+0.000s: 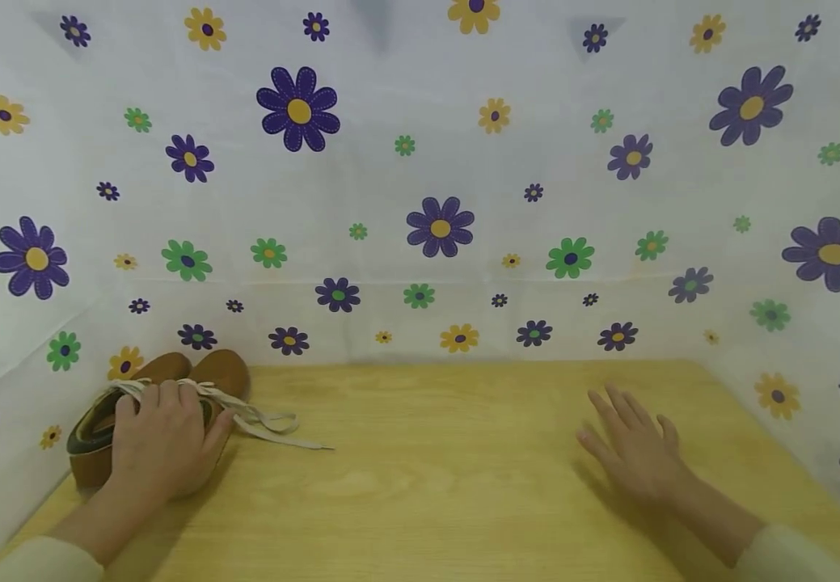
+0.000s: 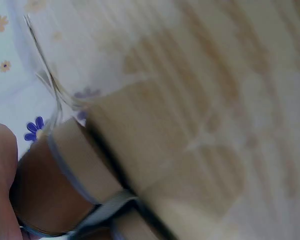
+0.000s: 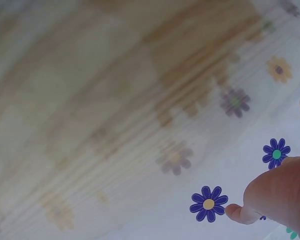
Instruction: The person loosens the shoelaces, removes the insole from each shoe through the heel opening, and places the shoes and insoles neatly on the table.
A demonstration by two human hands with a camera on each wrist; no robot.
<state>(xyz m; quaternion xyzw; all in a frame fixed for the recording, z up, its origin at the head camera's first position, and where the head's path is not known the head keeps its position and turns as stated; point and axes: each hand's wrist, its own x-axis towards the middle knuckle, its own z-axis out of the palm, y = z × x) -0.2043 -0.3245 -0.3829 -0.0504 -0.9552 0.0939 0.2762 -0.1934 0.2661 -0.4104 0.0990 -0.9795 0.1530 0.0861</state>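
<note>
At the left of the table stands a pair of brown shoes (image 1: 225,370) with dark linings, toes toward the back. Cream laces (image 1: 277,440) trail from them to the right across the wood. My left hand (image 1: 161,444) grips the shoe on the right from above, fingers over its opening and thumb along its right side. Up close in the left wrist view, the brown shoe (image 2: 55,185) shows a pale band beside part of that hand. My right hand (image 1: 638,449) is held over the table's right side with fingers spread, holding nothing.
The light wooden table (image 1: 420,485) reflects its surroundings. White cloth (image 1: 390,97) printed with purple, yellow and green flowers rises behind it and along both sides. The shoes are near the left cloth wall.
</note>
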